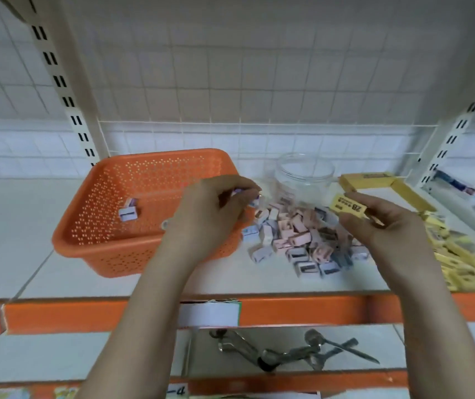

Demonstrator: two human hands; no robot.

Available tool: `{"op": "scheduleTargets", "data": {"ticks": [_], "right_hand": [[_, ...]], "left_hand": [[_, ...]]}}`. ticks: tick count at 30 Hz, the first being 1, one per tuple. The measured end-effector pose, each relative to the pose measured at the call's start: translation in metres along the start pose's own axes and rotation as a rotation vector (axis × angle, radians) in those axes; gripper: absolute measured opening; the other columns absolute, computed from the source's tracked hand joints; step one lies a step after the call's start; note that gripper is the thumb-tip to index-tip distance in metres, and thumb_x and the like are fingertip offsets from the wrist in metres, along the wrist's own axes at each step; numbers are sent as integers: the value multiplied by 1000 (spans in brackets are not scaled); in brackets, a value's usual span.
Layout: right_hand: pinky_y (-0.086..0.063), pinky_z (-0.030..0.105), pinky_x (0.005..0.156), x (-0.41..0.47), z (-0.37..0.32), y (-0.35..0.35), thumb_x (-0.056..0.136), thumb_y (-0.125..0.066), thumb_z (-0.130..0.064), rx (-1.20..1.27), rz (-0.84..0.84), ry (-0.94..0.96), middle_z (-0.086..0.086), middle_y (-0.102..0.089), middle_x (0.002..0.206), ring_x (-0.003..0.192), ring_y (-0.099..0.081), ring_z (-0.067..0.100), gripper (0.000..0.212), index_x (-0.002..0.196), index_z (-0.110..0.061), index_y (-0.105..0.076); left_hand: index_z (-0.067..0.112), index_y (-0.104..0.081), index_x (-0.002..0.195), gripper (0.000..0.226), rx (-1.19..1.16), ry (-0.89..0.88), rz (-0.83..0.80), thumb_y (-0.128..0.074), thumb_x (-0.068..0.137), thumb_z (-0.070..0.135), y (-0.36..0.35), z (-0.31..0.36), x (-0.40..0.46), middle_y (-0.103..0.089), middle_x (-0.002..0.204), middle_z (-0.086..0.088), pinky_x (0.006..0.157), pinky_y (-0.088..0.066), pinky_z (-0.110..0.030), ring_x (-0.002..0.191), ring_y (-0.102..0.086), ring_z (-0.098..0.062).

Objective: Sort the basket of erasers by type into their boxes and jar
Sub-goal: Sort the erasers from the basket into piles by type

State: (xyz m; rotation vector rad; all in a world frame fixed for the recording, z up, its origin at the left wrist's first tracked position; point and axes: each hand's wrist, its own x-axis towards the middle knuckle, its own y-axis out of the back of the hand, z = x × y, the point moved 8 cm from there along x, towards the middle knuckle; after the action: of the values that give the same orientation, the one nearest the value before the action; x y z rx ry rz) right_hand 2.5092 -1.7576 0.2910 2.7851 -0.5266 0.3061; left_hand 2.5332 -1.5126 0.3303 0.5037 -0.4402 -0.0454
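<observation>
Right hand (386, 223) pinches a flat rectangular yellow eraser (348, 208).

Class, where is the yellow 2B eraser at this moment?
In the head view, right of centre, the yellow 2B eraser is pinched in the right hand, above the heap of small erasers, just in front of the clear jar.

1. We see bare shelf (14, 226) to the left of the orange basket (109, 243) and along the near edge in front of it.
2. The basket is nearly bare inside, so a hand could reach in from above.
3. A heap of small erasers (296, 240) crowds the middle, with the clear jar (305, 174) just behind it.
4. The yellow box (409, 194) and yellow erasers (461, 266) block the right side.
5. Slotted uprights (57, 79) flank the shelf.
</observation>
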Motion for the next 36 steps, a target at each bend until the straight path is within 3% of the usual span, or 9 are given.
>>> {"op": "scheduleTargets", "data": {"ticks": [3, 6, 9, 15, 18, 22, 28, 32, 36], "right_hand": [[-52, 27, 69, 3, 26, 29, 81, -71, -25, -183, 99, -6, 4, -70, 87, 77, -66, 20, 29, 109, -19, -68], [-42, 27, 65, 5, 44, 64, 81, -72, -29, -350, 252, 21, 1, -63, 76, 76, -61, 22, 30, 104, -11, -66], [-42, 30, 73, 2, 61, 99, 82, -71, -29, -465, 350, -2, 7, -65, 90, 88, -61, 26, 33, 106, -8, -64], [-45, 42, 91, 6, 94, 130, 77, -75, -25, -584, 185, 83, 4, -61, 106, 102, -55, 26, 31, 106, -18, -69], [-41, 33, 95, 5, 98, 134, 79, -74, -20, -589, 145, 142, -5, -57, 107, 107, -52, 21, 32, 110, -23, -69], [-29, 16, 93, -5, 101, 127, 83, -70, -15, -673, 143, 324, -1, -60, 110, 106, -46, 15, 28, 110, -22, -71], [-38, 8, 94, -7, 102, 154, 87, -65, -19, -359, 164, 272, -10, -58, 117, 112, -51, -2, 25, 111, -21, -69], [-44, 19, 89, -11, 116, 216, 87, -59, -4, -460, 343, 188, -6, -63, 108, 103, -55, 3, 25, 105, -19, -70], [-46, 39, 95, -6, 129, 274, 87, -57, -3, -731, 484, 110, 10, -64, 115, 111, -54, 26, 28, 114, -5, -66]], "left_hand": [[33, -63, 82, 17, 34, 11, -35, -53, 93, 24, -32, 4, -2, -59, 58, 9, 47, -33, -13, 50, -50, -4], [36, -61, 79, 16, 23, -42, -46, -53, 91, 30, -46, 21, 1, -53, 52, 15, 44, -30, -12, 44, -42, -4], [41, -60, 77, 11, 25, -78, -91, -56, 85, 35, -63, 34, 4, -47, 49, 10, 47, -32, -11, 46, -41, -3], [35, -66, 85, 7, 62, -65, -173, -68, 81, 30, -129, 47, 20, -50, 54, 6, 50, -36, -9, 52, -47, -3], [26, -70, 101, 17, 65, -106, -240, -65, 85, 26, -172, 60, 31, -64, 67, 7, 59, -40, -7, 63, -56, -1], [19, -63, 120, 28, 13, -161, -344, -53, 94, 16, -231, 89, 54, -59, 74, 16, 57, -39, -2, 60, -55, 16], [20, -67, 99, 12, -88, -212, -511, -60, 90, 18, -325, 138, 88, -71, 90, -9, 75, -55, -33, 84, -68, -18], [10, -65, 99, 15, -36, -197, -633, -64, 88, 21, -401, 152, 107, -63, 91, -7, 77, -49, -31, 89, -62, -23], [7, -69, 99, 18, 19, -171, -655, -66, 87, 19, -458, 155, 115, -62, 91, -5, 74, -42, -24, 86, -56, -16]]}}
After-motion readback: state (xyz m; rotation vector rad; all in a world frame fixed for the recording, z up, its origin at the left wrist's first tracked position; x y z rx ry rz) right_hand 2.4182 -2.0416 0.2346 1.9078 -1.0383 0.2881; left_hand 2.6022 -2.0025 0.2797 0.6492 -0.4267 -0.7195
